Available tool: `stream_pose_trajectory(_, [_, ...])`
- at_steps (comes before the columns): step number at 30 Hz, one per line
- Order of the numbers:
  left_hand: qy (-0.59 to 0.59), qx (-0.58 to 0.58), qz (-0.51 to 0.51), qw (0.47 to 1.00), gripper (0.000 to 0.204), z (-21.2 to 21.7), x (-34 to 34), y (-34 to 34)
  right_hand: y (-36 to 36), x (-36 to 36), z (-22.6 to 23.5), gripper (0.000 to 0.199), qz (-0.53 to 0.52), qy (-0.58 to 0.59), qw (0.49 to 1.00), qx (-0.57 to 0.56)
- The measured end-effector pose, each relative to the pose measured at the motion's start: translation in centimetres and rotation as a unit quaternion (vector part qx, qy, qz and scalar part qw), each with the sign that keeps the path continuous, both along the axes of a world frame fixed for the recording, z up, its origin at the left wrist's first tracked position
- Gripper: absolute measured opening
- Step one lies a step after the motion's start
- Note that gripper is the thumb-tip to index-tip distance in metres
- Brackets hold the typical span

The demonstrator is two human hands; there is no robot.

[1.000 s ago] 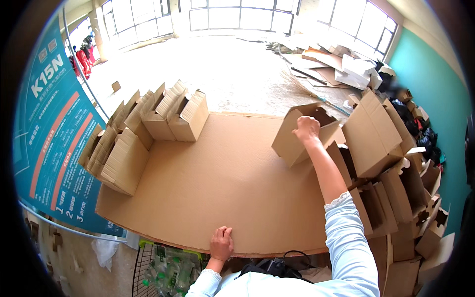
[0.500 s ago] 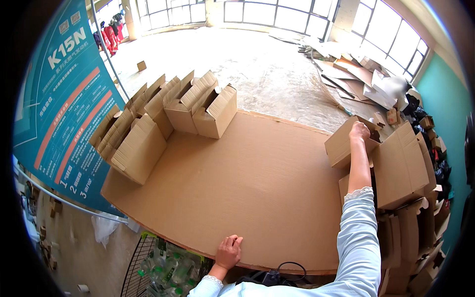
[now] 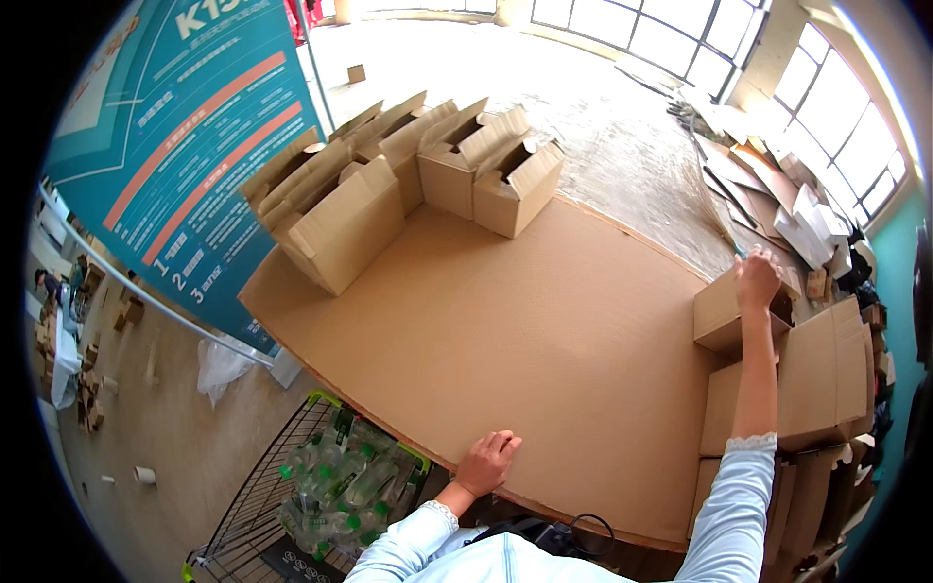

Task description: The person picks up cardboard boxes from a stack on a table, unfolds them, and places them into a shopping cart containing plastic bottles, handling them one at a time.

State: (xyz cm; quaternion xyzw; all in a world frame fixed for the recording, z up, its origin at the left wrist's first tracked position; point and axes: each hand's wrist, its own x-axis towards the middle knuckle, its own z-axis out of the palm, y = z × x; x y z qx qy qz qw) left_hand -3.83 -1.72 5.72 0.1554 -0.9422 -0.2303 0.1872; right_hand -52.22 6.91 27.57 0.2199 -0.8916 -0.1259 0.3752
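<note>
My left hand [image 3: 486,463] rests on the near edge of the cardboard-covered table [image 3: 505,340], its fingers laid on the surface and holding nothing. At the far right, my right arm is stretched out, and my right hand [image 3: 758,280] is curled just above a small open cardboard box [image 3: 727,309]. What lies in its fingers, if anything, is hidden. Beside that box stands a larger open carton [image 3: 824,374]. Along the far left of the table, several boxes with raised flaps stand in a row, among them a tan carton [image 3: 345,228] and a smaller box [image 3: 518,194].
A wire cart [image 3: 258,476] holding clear plastic bottles [image 3: 340,476] with green caps stands at the table's near left. A blue-green banner [image 3: 185,146] rises behind the boxes. More cartons [image 3: 816,496] are stacked at the right. Flattened cardboard [image 3: 758,185] lies on the floor beyond.
My view has turned, so the scene sits further right and more of the cart shows. My right hand has lifted a little off the small box. My left hand stays on the table edge.
</note>
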Motion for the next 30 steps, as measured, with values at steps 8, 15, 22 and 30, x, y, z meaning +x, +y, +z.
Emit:
stream_pose_trajectory(8, [0.166, 0.431, 0.146, 0.875, 0.018, 0.7, 1.0, -4.5, -2.2, 21.7, -9.2, 0.049, 0.272, -0.277, 0.920, 0.043])
stream_pose_trajectory(15, [0.424, 0.183, 0.329, 0.824, 0.028, 5.0, 7.3, -30.1, 1.6, 30.8, -13.0, 0.036, 0.327, -0.447, 0.832, -0.031])
stream_pose_trajectory(22, [0.323, 0.339, 0.300, 0.831, 0.025, 9.1, 7.6, -40.7, 2.5, 32.2, -11.2, 0.031, 0.316, -0.435, 0.840, -0.076])
stream_pose_trajectory(30, [0.199, 0.267, 0.273, 0.902, 0.042, 10.6, 7.5, -38.8, 3.1, 32.9, -12.2, 0.031, 0.297, -0.470, 0.827, -0.081])
